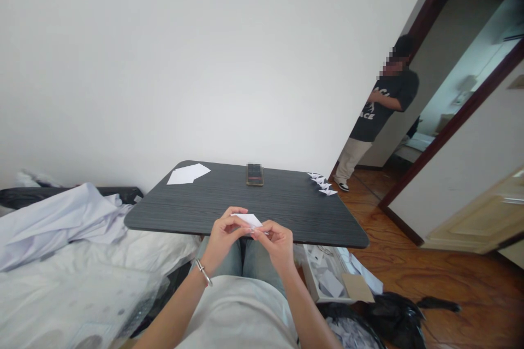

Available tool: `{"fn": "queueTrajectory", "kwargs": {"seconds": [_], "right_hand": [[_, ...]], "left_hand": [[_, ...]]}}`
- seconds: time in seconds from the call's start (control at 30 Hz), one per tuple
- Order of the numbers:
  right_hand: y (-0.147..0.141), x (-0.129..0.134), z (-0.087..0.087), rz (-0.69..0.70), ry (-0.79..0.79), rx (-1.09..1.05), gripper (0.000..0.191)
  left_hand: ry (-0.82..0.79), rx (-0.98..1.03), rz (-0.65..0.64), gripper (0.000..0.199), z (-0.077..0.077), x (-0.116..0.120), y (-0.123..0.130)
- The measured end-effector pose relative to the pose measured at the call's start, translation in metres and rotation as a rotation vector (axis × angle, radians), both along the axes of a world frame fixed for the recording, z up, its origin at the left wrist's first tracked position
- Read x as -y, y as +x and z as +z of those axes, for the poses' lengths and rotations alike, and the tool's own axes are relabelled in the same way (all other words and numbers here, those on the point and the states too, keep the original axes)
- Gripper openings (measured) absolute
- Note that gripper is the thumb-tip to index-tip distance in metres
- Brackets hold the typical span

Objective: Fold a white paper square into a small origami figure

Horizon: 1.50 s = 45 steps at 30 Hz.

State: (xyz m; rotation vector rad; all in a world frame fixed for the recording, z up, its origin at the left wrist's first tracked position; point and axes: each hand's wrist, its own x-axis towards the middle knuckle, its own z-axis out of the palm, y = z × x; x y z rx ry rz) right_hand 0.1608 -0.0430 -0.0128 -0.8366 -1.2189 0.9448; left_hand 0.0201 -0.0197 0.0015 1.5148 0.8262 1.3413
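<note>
A small piece of folded white paper [249, 219] is held up in front of me, above the near edge of the dark table [282, 210]. My left hand [226, 230] pinches it from the left, with a bracelet on that wrist. From the right, my right hand [275, 237] grips its lower right part between thumb and fingers. The fingertips of both hands nearly meet and hide the paper's lower edge. Several small folded white paper shapes [323, 184] stand in a row at the table's right end. White paper sheets [188, 173] lie at the far left corner.
A phone [254, 174] lies at the table's back edge by the wall. Bedding [82, 251] is on the left. To the right on the floor are an open box [327, 278] and black bags [395, 316]. A person [379, 103] stands near the doorway.
</note>
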Motion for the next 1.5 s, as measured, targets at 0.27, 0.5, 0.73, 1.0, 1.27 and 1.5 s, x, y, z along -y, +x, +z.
{"fn": "queueTrajectory", "kwargs": {"seconds": [0.27, 0.5, 0.73, 1.0, 1.27, 1.5], "right_hand": [[-0.0006, -0.0014, -0.0026, -0.058, 0.004, -0.022, 0.007], [-0.0051, 0.0007, 0.0006, -0.077, -0.003, 0.006, 0.008], [-0.0092, 0.0006, -0.0012, -0.072, -0.048, -0.027, 0.008], [-0.0042, -0.0023, -0.0011, -0.065, -0.066, -0.115, 0.010], [-0.0058, 0.0009, 0.0015, -0.074, 0.025, -0.097, 0.009], [-0.0076, 0.0001, 0.0009, -0.055, -0.022, -0.113, 0.012]], "left_hand": [[-0.097, 0.109, -0.011, 0.012, -0.0026, -0.0042, -0.0025], [-0.083, 0.068, 0.015, 0.010, -0.0037, -0.0034, 0.0000], [0.045, -0.026, 0.062, 0.013, -0.0003, -0.0004, 0.0013], [0.082, -0.007, 0.132, 0.012, 0.0030, 0.0031, 0.0001], [0.042, 0.054, 0.096, 0.012, 0.0004, 0.0038, 0.0029], [0.064, 0.043, 0.101, 0.012, 0.0004, 0.0054, 0.0021]]}}
